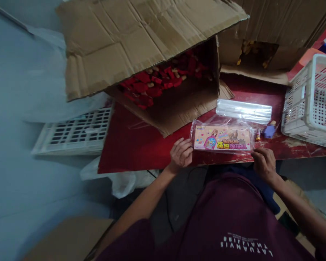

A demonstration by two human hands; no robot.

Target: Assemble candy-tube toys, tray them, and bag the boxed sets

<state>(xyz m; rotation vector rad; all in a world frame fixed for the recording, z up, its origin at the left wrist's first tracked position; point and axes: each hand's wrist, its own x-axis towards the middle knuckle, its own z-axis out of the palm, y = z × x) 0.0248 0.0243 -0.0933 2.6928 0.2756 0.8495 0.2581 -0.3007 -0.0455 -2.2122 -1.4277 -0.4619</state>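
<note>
Near the front edge of the red table, a clear plastic bag [220,122] holds a pink printed card [202,136] with a bottle-shaped picture and Chinese characters. My left hand [181,153] is closed on the bag's left edge. The bag's lower right corner is pinched between the fingers of my right hand [264,162]. Just behind the bag lies a stack of clear plastic bags [243,111]. To its right, beside the held bag, are a small purple item [270,130] and a small yellow-and-purple piece [258,134].
An open cardboard box [190,115] with red pieces [146,87] stands behind on the red table [125,145]. Another box [260,29] with yellow pieces is at the back right. A white basket [297,119] stands right; a white crate [70,139] is left.
</note>
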